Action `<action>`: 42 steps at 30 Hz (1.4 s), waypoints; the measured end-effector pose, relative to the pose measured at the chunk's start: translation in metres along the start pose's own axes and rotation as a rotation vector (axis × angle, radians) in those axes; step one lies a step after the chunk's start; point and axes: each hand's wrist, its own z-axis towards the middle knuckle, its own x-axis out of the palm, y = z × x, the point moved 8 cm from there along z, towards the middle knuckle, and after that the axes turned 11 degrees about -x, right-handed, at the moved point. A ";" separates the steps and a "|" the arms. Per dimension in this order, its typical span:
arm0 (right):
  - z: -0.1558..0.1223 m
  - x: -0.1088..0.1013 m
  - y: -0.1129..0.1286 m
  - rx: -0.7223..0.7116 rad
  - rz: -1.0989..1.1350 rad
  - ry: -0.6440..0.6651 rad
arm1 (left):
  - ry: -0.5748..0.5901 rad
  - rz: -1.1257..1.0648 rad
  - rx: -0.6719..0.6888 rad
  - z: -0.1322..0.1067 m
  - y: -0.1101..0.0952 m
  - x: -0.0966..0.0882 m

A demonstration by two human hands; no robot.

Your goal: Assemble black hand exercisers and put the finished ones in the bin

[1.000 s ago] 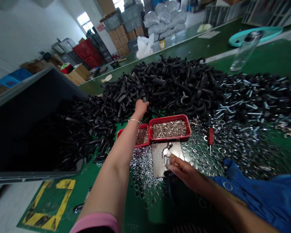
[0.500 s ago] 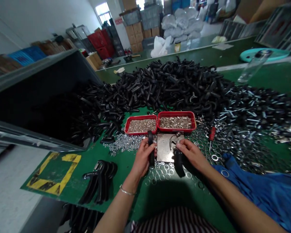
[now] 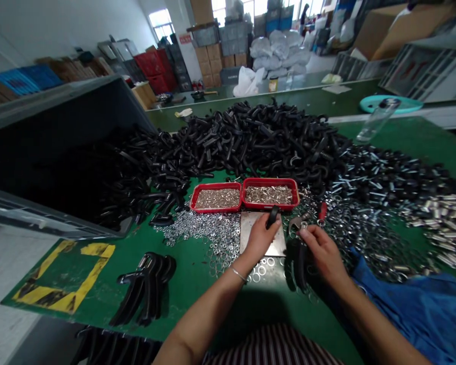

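Note:
My left hand (image 3: 263,235) is closed around a curved black handle (image 3: 273,215) above the flat metal plate (image 3: 246,225). Only the handle's upper end shows past the fingers. To the right of the plate, my right hand (image 3: 324,251) grips another black handle (image 3: 300,266) near its top, where a silver hook-shaped metal piece (image 3: 295,223) sticks out. That handle's long end points down toward the green table. Just behind the plate stand two red trays, the left tray (image 3: 216,211) with tiny metal parts and the right tray (image 3: 270,206) with small metal pins.
A large heap of black handles (image 3: 235,132) spreads behind the trays, beside a grey crate (image 3: 61,230). Loose washers (image 3: 201,228), a red screwdriver (image 3: 323,211) and blue cloth (image 3: 406,309) lie around. Several assembled handles (image 3: 152,284) rest front left.
My left hand has moved right with its handle, from the plate's left edge to over the plate. My right hand has shifted right, off the plate, with its handle. The camera view has turned slightly.

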 end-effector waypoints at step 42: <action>0.000 0.081 0.030 -0.249 -0.382 0.647 | 0.160 0.972 0.140 -0.077 -0.013 -0.028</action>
